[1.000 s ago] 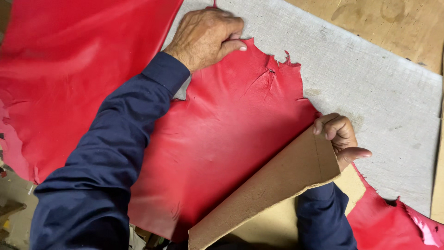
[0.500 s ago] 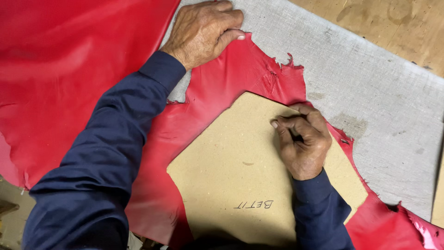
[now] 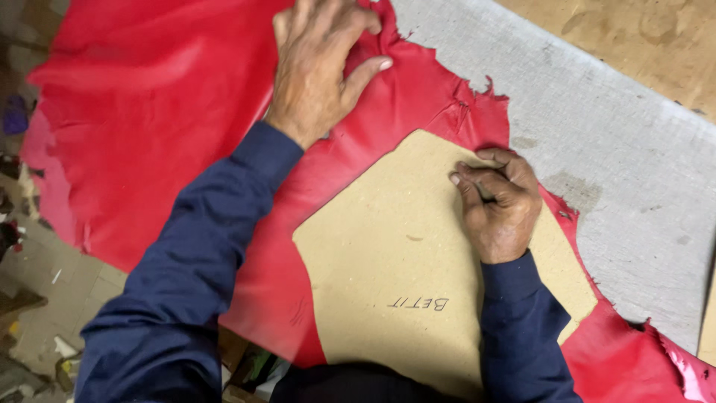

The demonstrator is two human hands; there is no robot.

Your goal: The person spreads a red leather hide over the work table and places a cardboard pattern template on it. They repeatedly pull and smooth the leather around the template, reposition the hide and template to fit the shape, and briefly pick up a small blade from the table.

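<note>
A large red leather hide (image 3: 149, 112) lies spread over a grey work surface (image 3: 626, 142). My left hand (image 3: 321, 67) rests palm-down on the hide near its far edge, fingers spread, holding nothing. A tan cardboard pattern (image 3: 388, 246) with angled edges and some handwriting lies flat on the hide in front of me. My right hand (image 3: 496, 205) presses on the pattern's far corner with its fingers curled in. Whether anything small sits inside the curled fingers is hidden. Both arms are in dark blue sleeves.
A wooden board (image 3: 641, 37) lies beyond the grey surface at the top right. The hide's ragged edge (image 3: 485, 93) runs along the grey surface. To the left, below the table edge, is a tiled floor (image 3: 45, 283) with scraps and clutter.
One second ago my right hand held the cardboard pattern tilted up by its edge. It now lies flat on the hide with that hand pressing on it. My left hand stayed on the hide.
</note>
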